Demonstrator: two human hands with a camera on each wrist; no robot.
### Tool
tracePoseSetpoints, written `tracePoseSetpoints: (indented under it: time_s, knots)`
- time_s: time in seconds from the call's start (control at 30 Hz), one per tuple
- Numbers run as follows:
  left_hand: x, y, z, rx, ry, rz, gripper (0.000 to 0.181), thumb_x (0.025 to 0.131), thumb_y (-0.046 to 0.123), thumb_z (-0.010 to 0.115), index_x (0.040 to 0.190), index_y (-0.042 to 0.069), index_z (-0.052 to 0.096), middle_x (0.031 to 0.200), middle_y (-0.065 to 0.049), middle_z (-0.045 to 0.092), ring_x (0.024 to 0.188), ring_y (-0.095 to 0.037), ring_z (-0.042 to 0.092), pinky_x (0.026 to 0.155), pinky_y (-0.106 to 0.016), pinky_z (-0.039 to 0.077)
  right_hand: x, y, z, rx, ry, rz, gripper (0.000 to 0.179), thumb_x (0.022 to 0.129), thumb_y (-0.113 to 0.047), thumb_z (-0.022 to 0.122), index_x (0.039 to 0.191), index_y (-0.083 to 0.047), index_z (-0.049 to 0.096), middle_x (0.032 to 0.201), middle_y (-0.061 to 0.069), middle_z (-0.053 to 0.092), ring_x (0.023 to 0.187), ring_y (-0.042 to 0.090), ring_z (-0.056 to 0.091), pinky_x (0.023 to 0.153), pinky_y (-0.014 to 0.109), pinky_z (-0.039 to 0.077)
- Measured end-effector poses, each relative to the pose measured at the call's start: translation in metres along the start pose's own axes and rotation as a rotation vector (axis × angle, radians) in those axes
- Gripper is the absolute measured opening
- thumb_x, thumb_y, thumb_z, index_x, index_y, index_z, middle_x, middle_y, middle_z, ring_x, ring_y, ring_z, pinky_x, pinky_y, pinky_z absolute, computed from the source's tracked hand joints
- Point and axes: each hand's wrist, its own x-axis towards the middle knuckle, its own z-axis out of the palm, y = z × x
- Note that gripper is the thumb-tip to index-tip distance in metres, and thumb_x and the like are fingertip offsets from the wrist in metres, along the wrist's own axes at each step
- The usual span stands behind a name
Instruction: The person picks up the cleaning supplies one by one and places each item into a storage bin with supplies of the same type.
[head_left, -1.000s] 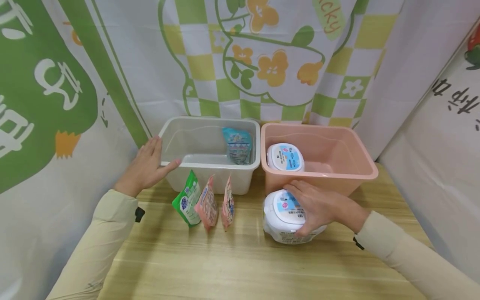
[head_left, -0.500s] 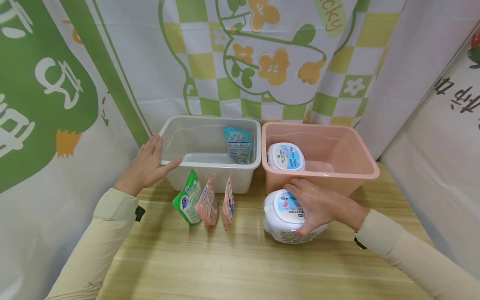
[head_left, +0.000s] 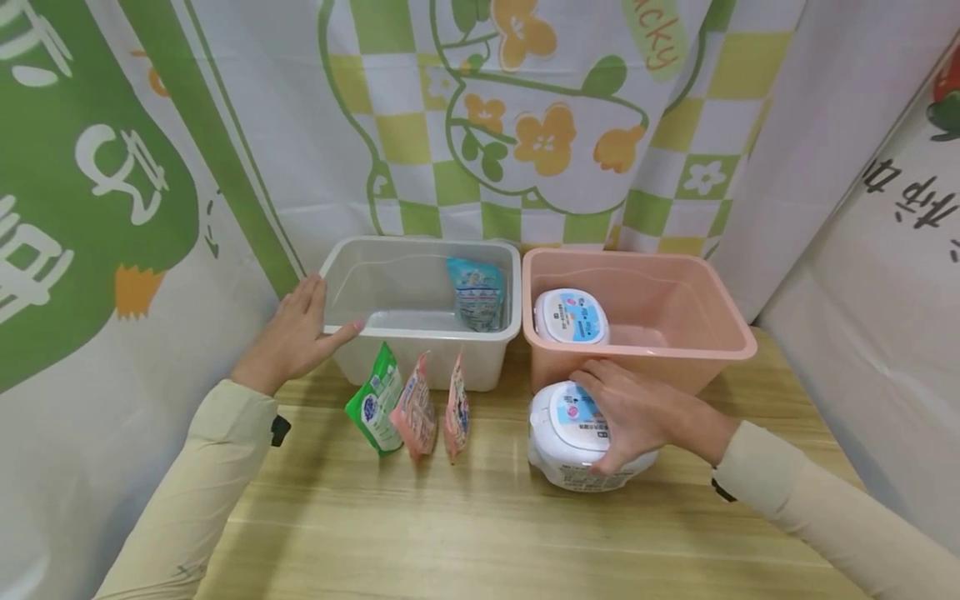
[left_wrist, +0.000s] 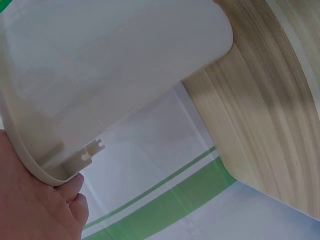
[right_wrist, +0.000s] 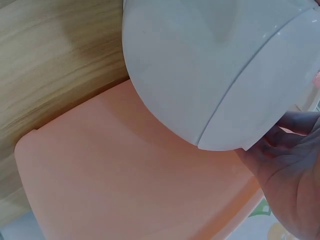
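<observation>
My left hand (head_left: 288,337) rests on the near left corner of a pale grey plastic bin (head_left: 420,358), thumb laid over its front rim. In the left wrist view, fingertips (left_wrist: 77,200) lie against the outside under the rim. A blue pouch (head_left: 477,292) stands inside that bin. On the right, my right hand (head_left: 637,412) grips the top of a white lidded tub (head_left: 573,471) with a blue label, thumb on the near side and fingers across the lid. It is in front of a pink bin (head_left: 697,371), which holds a similar white tub (head_left: 572,315) at its left end.
A green pouch (head_left: 377,404) and two pink pouches, one in the middle (head_left: 415,412) and one at right (head_left: 457,408), stand upright before the grey bin. All is on a wooden table (head_left: 420,533). Printed curtains (head_left: 480,192) hang close behind the bins and along both sides.
</observation>
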Motion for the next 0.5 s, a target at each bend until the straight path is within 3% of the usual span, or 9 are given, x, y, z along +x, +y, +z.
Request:
tracePoseSetpoints:
  time_s: [0.5]
  knots:
    - [0.001, 0.000, 0.000, 0.019, -0.021, -0.004, 0.109, 0.105, 0.072, 0.035, 0.163, -0.012, -0.003, 0.173, -0.033, -0.005, 0.162, -0.051, -0.001, 0.132, -0.064, 0.006, -0.016, -0.009, -0.022, -0.013, -0.045, 0.033, 0.119, 0.061, -0.077, 0.084, 0.144, 0.001, 0.052, 0.136, 0.012, 0.057, 0.117, 0.021, 0.056, 0.098, 0.040, 0.058]
